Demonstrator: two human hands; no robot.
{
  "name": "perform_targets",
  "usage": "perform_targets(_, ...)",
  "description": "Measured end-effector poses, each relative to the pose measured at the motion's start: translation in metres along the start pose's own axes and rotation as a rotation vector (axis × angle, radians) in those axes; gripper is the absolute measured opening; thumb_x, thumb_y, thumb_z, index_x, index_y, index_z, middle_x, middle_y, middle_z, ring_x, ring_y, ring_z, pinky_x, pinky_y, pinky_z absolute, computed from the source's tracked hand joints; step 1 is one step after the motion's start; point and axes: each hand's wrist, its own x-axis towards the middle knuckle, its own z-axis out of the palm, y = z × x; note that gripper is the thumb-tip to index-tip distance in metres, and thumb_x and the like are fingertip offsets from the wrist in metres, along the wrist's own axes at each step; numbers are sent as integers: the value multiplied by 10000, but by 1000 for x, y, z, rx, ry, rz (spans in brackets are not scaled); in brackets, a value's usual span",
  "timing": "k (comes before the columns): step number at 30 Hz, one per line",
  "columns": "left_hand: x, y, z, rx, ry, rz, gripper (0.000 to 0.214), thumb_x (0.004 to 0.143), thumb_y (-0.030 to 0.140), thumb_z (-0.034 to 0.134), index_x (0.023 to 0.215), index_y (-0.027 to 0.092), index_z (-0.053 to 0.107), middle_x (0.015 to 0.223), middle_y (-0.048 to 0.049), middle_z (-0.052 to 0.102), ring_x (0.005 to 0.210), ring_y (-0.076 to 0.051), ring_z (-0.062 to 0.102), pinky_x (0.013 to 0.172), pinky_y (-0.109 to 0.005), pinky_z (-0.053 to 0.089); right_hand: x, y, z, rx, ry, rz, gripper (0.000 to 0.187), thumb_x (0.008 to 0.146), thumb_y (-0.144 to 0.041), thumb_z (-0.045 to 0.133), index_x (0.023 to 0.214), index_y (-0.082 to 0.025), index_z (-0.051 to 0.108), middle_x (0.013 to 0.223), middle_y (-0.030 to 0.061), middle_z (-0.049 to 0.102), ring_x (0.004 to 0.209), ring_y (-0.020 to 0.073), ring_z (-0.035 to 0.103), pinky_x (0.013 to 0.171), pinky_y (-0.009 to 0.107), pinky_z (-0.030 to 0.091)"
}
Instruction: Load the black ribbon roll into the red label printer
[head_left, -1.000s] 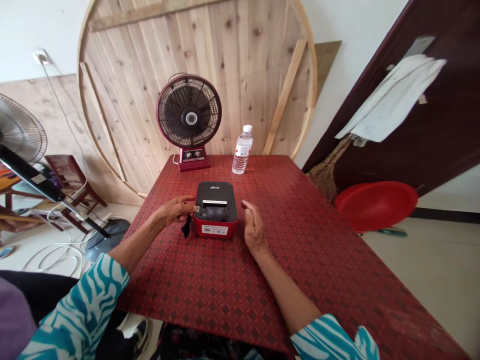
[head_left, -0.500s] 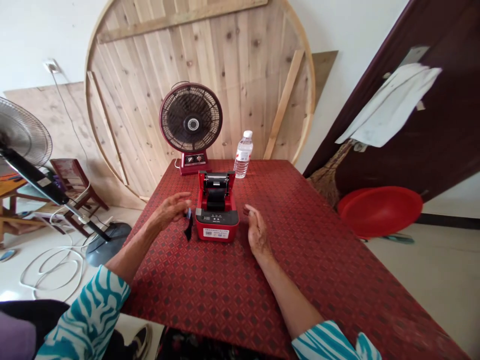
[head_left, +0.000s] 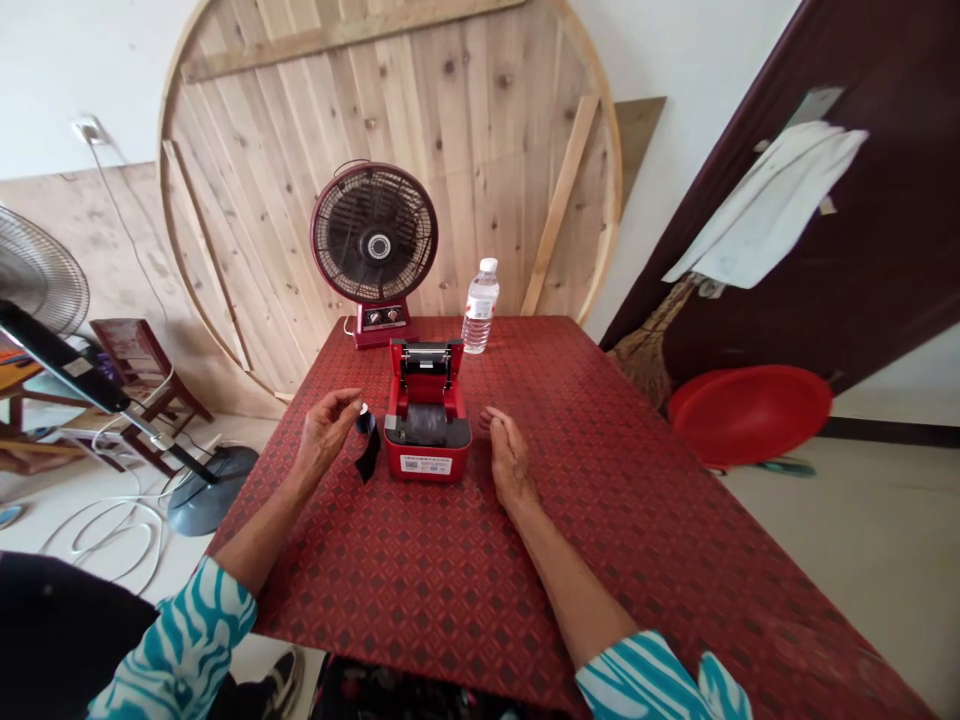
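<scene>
A small red and black label printer (head_left: 427, 465) stands on the table with its lid (head_left: 426, 365) raised. A dark, shiny film (head_left: 426, 424) lies across its front panel, covering the buttons. To the left of the printer, my left hand (head_left: 328, 428) pinches the white end of a small roll of black ribbon (head_left: 367, 455), whose loose strip hangs down beside the printer. My right hand (head_left: 511, 460) rests just to the right of the printer, apart from it, with fingers loosely bent and nothing visible in them.
Behind the printer stand a dark red table fan (head_left: 375, 240) and a water bottle (head_left: 480, 310). The table (head_left: 600, 520) has a red patterned cover. A standing fan (head_left: 67, 360) is at the left; a red basin (head_left: 750, 415) and a broom (head_left: 652, 350) are at the right.
My left hand has moved left, away from the printer, with the ribbon roll. The dark film now covers the front panel that showed before. My right hand's fingers have curled a little.
</scene>
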Motion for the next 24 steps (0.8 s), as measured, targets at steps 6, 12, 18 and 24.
perform_targets(6, 12, -11, -6, 36, 18, 12, 428, 665, 437, 700, 980, 150, 662, 868, -57, 688, 767, -159, 620, 737, -284, 473, 0, -2, 1, -25, -14, 10, 392, 860, -473, 420, 1098, -220, 602, 1133, 92, 657, 1072, 236, 605, 974, 463, 432)
perform_targets(12, 23, 13, 9, 300, -166, 178, 260, 765, 377, 619, 931, 199, 709, 879, -51, 710, 779, -176, 632, 737, -282, 471, 1, -7, 3, -92, -30, -8, 380, 847, -454, 420, 1064, -221, 627, 1107, 86, 672, 1068, 243, 603, 977, 459, 426)
perform_targets(18, 59, 51, 69, 750, -735, 266, 206, 755, 172, 575, 861, 245, 736, 879, -21, 730, 833, -197, 648, 757, -260, 450, 0, -12, 3, -102, -24, -28, 366, 850, -439, 414, 1052, -227, 634, 1092, 79, 678, 1057, 233, 608, 965, 443, 439)
perform_targets(24, 71, 58, 106, 1170, -928, 306, 152, 673, 184, 653, 780, 245, 743, 825, -49, 724, 781, -229, 637, 642, -266, 411, 0, -13, 3, -105, -59, -28, 359, 854, -433, 413, 1050, -230, 634, 1092, 78, 679, 1059, 232, 608, 962, 436, 441)
